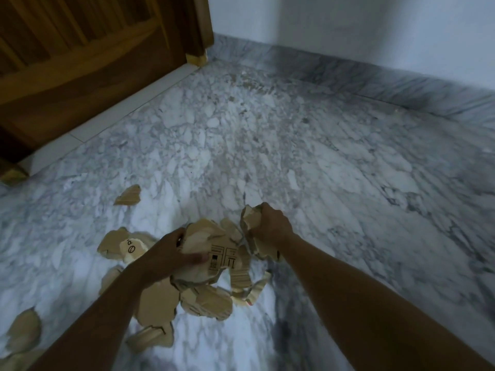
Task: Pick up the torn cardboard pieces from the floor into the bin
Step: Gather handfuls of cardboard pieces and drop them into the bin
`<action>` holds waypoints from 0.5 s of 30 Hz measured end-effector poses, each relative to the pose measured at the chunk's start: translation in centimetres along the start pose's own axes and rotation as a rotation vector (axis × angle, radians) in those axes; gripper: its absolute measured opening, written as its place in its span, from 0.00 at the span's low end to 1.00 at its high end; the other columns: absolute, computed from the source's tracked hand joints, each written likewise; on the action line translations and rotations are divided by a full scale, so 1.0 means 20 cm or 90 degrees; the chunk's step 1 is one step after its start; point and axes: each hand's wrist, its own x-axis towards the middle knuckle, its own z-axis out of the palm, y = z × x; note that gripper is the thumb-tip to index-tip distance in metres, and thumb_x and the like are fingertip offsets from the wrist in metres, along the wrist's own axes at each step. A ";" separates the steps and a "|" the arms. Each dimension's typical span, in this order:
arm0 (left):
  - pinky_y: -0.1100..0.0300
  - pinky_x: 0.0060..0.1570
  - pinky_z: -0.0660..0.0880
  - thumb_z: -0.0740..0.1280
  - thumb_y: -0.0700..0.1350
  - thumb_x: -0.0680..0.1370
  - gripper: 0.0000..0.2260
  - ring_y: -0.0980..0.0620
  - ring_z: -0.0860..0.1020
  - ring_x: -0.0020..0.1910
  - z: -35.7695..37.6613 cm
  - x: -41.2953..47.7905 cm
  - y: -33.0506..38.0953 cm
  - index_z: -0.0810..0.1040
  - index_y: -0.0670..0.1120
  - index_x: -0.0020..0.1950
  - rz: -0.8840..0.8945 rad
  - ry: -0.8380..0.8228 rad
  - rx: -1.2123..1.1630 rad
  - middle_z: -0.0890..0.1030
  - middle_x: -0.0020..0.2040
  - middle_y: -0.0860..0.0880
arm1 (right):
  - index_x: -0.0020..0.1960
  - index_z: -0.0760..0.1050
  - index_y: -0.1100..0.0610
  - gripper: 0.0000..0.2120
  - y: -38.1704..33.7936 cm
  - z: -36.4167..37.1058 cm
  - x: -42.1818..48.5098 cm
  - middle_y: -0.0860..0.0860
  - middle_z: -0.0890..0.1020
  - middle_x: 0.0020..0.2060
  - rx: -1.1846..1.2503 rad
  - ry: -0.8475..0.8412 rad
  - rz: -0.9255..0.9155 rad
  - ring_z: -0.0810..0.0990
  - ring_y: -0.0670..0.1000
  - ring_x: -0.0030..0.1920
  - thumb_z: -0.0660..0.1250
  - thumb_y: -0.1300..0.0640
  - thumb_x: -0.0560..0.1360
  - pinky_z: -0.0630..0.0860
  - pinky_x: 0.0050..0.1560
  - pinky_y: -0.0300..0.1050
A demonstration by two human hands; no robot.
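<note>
A heap of torn brown cardboard pieces [209, 298] lies on the marble floor [294, 156] in front of me. My left hand [171, 253] grips a large printed cardboard piece [217, 253] at the top of the heap. My right hand [270, 226] is closed around a bunch of smaller cardboard scraps [250, 218], held just right of the heap. A single scrap [128, 195] lies apart, further out to the left. More pieces [24, 333] sit near the lower left corner. No bin is in view.
A wooden door [88, 49] with a pale threshold strip stands at the upper left. A white wall [375, 36] with a marble skirting runs along the back right. Small crumbs dot the floor near the corner.
</note>
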 end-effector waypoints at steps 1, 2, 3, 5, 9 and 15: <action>0.49 0.52 0.82 0.81 0.51 0.64 0.31 0.51 0.84 0.52 -0.01 0.01 0.00 0.75 0.52 0.64 -0.001 0.008 -0.002 0.83 0.56 0.50 | 0.65 0.70 0.51 0.28 0.00 0.00 0.00 0.55 0.80 0.55 0.012 0.008 0.004 0.80 0.56 0.53 0.75 0.49 0.69 0.77 0.50 0.47; 0.49 0.51 0.82 0.81 0.51 0.63 0.31 0.50 0.84 0.51 -0.01 0.01 0.00 0.75 0.52 0.63 -0.004 0.018 0.004 0.83 0.55 0.50 | 0.64 0.70 0.51 0.26 -0.01 0.00 -0.01 0.55 0.81 0.54 0.015 0.013 0.004 0.80 0.56 0.52 0.75 0.50 0.70 0.75 0.48 0.46; 0.51 0.48 0.83 0.81 0.51 0.63 0.30 0.50 0.83 0.50 -0.03 0.01 0.00 0.74 0.51 0.62 -0.003 0.032 0.022 0.83 0.54 0.50 | 0.64 0.70 0.51 0.25 -0.01 -0.01 -0.02 0.55 0.81 0.55 0.019 0.012 -0.002 0.80 0.56 0.52 0.75 0.50 0.70 0.73 0.47 0.44; 0.56 0.43 0.82 0.81 0.52 0.63 0.30 0.51 0.83 0.48 -0.06 0.00 0.01 0.74 0.51 0.61 0.003 0.055 0.089 0.82 0.53 0.51 | 0.65 0.71 0.51 0.27 -0.01 -0.04 -0.04 0.54 0.80 0.57 0.038 -0.010 -0.017 0.80 0.56 0.55 0.76 0.51 0.70 0.70 0.47 0.43; 0.55 0.47 0.82 0.82 0.55 0.62 0.32 0.52 0.82 0.50 -0.14 0.01 0.02 0.74 0.51 0.62 -0.006 0.071 0.168 0.81 0.54 0.52 | 0.67 0.71 0.51 0.32 0.06 -0.16 -0.10 0.54 0.79 0.62 0.043 -0.075 -0.033 0.78 0.55 0.60 0.80 0.53 0.67 0.70 0.50 0.42; 0.61 0.42 0.76 0.79 0.54 0.67 0.20 0.54 0.82 0.45 -0.12 0.07 0.17 0.81 0.49 0.55 0.006 -0.086 0.444 0.83 0.46 0.52 | 0.62 0.70 0.38 0.34 0.09 -0.32 -0.32 0.46 0.76 0.59 -0.104 -0.239 -0.099 0.76 0.49 0.57 0.82 0.46 0.61 0.74 0.53 0.45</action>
